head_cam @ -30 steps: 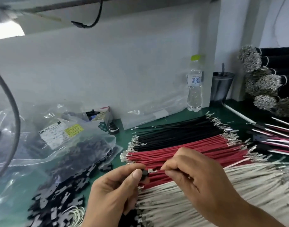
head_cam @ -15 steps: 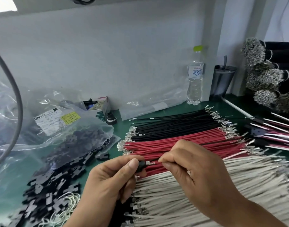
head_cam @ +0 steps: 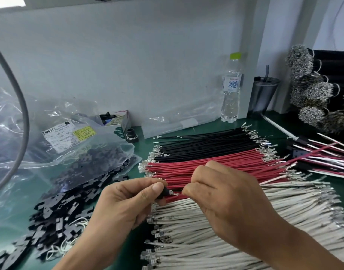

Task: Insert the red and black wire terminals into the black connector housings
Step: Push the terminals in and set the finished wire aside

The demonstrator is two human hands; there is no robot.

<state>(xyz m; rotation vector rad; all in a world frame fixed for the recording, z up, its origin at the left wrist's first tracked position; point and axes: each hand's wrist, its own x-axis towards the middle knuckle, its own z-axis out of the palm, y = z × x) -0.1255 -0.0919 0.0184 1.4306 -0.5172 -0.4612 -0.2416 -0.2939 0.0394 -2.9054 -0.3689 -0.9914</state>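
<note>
My left hand point(head_cam: 128, 203) pinches a small black connector housing point(head_cam: 164, 192) between thumb and fingers. My right hand point(head_cam: 223, 195) pinches a wire just to the right of it, and the wire's metal terminal point(head_cam: 174, 194) points at the housing's opening, its tip touching or just inside. Which colour that wire has is hidden by my fingers. Behind my hands lie a row of red wires point(head_cam: 206, 162) and a row of black wires point(head_cam: 206, 144), all with metal terminals at both ends. Loose black housings point(head_cam: 58, 217) are heaped at the lower left.
White wires point(head_cam: 235, 240) cover the table at the lower right. A clear plastic bag point(head_cam: 60, 145) of housings lies at the left. A water bottle point(head_cam: 231, 88), a dark cup point(head_cam: 263, 94), bundled black wire harnesses point(head_cam: 313, 90) and finished red-white assemblies point(head_cam: 323, 154) stand along the back and right.
The view has dropped slightly. My hands have stayed together, with the terminal drawn closer to the housing in my left hand.
</note>
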